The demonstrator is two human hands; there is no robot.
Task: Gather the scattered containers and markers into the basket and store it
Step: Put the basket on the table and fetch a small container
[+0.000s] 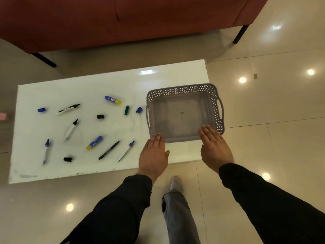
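Observation:
A grey perforated basket [182,90] with nothing in it stands on the right end of the white table [105,81]. My left hand [153,154] lies flat and open at the basket's near left corner, fingertips touching its rim. My right hand [214,147] is open at the near right corner, fingertips over the rim. Scattered to the left lie two blue-and-yellow glue sticks [112,99] [94,142], several markers such as a black-capped marker [68,109], a blue-capped marker [126,151] and a black pen [109,150], plus loose caps [41,110] [139,110] [126,110] [100,116] [67,159].
A dark red sofa [123,18] with black legs stands beyond the table. Glossy tiled floor [272,106] surrounds it. My leg and foot [175,184] stand at the table's near edge, between my arms. The basket's right side overhangs the table's right edge.

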